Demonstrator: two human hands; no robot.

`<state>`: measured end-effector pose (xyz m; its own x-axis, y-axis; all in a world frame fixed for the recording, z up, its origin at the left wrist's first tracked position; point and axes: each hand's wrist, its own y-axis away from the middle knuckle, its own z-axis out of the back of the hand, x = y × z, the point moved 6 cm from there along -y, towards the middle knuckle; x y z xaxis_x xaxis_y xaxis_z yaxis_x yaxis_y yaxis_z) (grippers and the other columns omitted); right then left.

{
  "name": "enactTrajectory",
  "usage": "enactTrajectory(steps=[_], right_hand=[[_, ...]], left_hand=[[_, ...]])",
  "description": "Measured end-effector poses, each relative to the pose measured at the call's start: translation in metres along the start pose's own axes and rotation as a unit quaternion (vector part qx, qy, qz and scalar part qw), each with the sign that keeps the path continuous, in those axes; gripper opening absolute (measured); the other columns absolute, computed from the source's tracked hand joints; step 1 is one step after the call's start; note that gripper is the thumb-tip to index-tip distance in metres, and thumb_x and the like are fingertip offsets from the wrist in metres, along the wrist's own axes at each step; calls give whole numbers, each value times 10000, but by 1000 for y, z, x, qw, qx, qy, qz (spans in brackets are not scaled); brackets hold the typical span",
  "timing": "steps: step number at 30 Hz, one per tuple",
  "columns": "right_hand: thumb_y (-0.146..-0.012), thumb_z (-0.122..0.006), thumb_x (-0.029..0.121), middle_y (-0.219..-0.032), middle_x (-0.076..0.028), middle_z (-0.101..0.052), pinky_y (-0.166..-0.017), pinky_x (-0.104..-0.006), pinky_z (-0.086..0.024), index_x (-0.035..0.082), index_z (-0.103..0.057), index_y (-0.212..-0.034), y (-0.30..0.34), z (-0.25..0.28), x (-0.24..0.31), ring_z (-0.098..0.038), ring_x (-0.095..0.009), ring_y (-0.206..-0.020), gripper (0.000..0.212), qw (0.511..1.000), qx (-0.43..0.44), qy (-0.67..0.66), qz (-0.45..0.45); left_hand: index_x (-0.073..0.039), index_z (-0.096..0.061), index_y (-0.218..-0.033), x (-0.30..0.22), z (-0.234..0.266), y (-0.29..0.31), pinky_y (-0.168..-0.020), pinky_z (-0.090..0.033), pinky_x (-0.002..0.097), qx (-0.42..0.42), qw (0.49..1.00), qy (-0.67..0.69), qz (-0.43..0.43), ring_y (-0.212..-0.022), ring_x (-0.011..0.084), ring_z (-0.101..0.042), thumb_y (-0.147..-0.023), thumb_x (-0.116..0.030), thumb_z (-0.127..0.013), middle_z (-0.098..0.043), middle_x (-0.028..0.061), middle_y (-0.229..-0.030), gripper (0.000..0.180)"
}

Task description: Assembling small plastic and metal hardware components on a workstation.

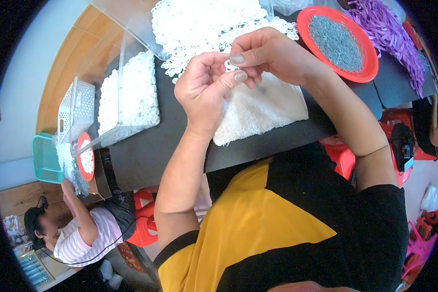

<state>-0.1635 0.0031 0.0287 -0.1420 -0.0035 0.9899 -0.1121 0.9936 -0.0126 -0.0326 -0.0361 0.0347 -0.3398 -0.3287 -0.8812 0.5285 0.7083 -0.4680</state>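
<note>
Fingers of the left hand (202,95) pinch a small white piece (231,66) between thumb and fingertips, the others curled behind it. Thumb and index finger of the right hand (277,56) close on the same piece at its far edge; whether a smaller part lies between them cannot be told. The piece is held above a fluffy white cloth (263,119) lying on the dark table (155,163). Beyond the hands, a heap of similar white pieces (204,22) spreads at the far side. A red plate (368,73) of thin grey parts stands far right, purple strips (387,36) beside it. To the left, a clear container (102,139) holds white items; farther left sits a co-worker (90,231) in a striped top.
</note>
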Motion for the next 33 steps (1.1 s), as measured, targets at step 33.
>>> enactTrajectory(steps=[33], right_hand=[[-942, -528, 252, -598, 11, -489, -562, -224, -367, 23, -591, -854, -7, 11, -11, -556, -112, -591, 253, 996, -77, -23, 36]], left_hand=[[45, -624, -928, -155, 105, -17, -484, -429, 225, -286, 908, -294, -89, -549, 113, -546, -741, -39, -736, -622, 98, -771, 233]])
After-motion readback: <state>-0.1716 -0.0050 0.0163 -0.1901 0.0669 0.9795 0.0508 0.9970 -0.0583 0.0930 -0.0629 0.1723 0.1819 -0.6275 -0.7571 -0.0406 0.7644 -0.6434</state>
